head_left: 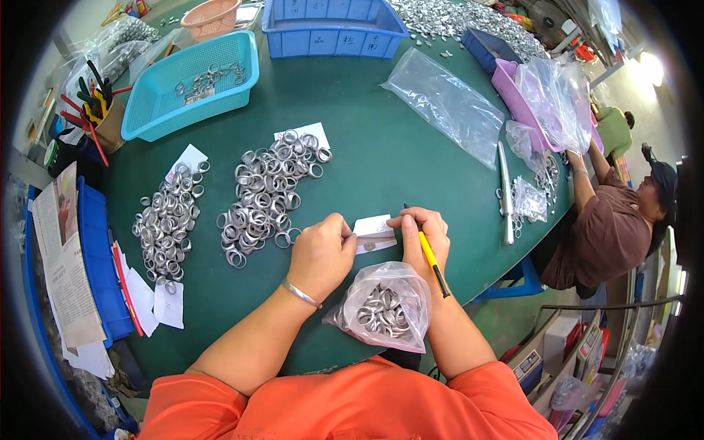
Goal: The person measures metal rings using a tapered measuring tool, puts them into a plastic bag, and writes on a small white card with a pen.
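Note:
My left hand (323, 253), a metal bangle at its wrist, is closed with fingertips at the left edge of a small white paper slip (372, 225). My right hand (424, 236) is closed at the slip's right edge and holds a yellow-and-black pen (433, 262) slanting across its fingers. Below the slip, between my forearms, sits an open clear plastic bag (345, 315) with metal rings (383, 310) inside. Left of my hands lie a larger pile of silver-grey rings (268, 191) and a narrower ring pile (167, 224), each with white paper beside it.
A turquoise basket (191, 121), a blue bin (334, 40) and a flat plastic bag (447, 103) lie farther back on the green table (352, 147). A metal rod (506, 194) lies at right. Beyond it a co-worker (605, 231) reaches to a purple basket (513, 95). Blue trays (103, 257) line the left edge.

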Tool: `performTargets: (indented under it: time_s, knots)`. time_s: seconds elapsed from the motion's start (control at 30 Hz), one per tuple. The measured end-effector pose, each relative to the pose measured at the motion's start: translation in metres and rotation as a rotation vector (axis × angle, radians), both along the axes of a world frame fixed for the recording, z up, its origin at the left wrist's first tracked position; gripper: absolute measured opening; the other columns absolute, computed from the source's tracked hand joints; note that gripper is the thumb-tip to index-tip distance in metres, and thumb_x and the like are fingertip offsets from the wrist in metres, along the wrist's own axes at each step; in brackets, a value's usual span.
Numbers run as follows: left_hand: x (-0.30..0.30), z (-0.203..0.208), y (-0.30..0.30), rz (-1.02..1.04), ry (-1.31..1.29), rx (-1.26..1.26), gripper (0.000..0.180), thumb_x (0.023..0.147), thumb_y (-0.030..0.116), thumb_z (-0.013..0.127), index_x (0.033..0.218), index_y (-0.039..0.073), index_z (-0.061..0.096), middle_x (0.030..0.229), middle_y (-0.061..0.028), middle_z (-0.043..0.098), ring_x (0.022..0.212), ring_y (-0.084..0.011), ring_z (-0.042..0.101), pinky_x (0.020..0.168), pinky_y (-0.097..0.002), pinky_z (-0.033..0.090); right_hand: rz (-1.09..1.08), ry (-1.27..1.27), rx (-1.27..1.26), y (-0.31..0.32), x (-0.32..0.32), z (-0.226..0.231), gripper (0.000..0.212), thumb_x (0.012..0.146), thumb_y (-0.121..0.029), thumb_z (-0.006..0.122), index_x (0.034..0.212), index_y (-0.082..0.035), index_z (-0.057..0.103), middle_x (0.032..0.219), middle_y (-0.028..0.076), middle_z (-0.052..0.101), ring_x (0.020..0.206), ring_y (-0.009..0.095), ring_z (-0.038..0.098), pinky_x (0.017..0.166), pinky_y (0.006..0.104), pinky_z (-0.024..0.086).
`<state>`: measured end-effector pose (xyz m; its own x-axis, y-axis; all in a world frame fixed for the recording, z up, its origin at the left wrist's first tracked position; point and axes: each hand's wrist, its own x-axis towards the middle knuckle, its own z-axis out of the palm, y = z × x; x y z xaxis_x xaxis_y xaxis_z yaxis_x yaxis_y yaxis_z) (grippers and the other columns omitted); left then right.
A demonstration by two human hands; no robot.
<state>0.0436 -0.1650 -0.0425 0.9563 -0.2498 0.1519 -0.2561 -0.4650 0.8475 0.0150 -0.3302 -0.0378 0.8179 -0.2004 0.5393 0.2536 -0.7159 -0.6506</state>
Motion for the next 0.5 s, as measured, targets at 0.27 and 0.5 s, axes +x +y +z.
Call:
performTargets:
  time_s: [0.27,0.5]
  knots:
    - [-0.0007,0.0042,-0.0008,0.011,0.052,0.014,0.011,0.077,0.003,0.062,0.072,-0.003,0.055,0.06,-0.0127,0.062,0.047,-0.0187,0.062,0.045,-0.0291,0.047,0.016,0.019,-0.016,0.0011,-0.0003,0.0006,0.007,0.082,-0.007,0.059,0.088,-0.005,0.061,0.079,0.002,0.066,0.078,0.02,0.056,0.079,0.0333,0.037]
    - [-0.0008,0.0052,-0.0004,0.02,0.124,0.014,0.011,0.074,0.008,0.064,0.073,0.001,0.055,0.068,-0.0166,0.061,0.064,-0.0354,0.061,0.058,-0.0422,0.048,0.047,0.057,-0.044,0.003,0.0009,0.0028,0.007,0.081,-0.006,0.059,0.088,-0.006,0.061,0.078,0.002,0.066,0.078,0.02,0.056,0.079,0.034,0.037]
